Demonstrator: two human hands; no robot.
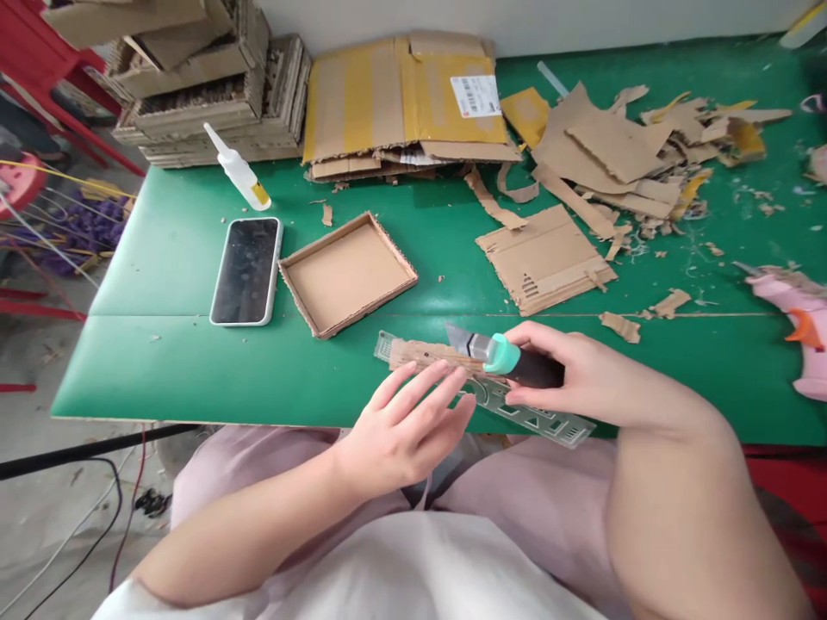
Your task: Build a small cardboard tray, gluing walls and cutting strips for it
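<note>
My right hand (585, 375) grips a utility knife (500, 353) with a black handle and a teal collar. Its blade points left, above a narrow strip of cardboard (419, 351). The strip lies on a clear plastic stencil ruler (546, 422) near the table's front edge. Fingers stretched and slightly apart, my left hand (407, 426) rests its fingertips on the strip, just left of the knife. The left thumb is hidden. Whether the blade touches the cardboard I cannot tell.
Beyond my hands on the green table (161, 362) are a shallow cardboard tray (349, 275), a phone (244, 271), a glue bottle (242, 176) and a cardboard piece (549, 258). Scraps (620, 155) and flattened boxes (401, 103) lie behind. A pink glue gun (792, 314) is at right.
</note>
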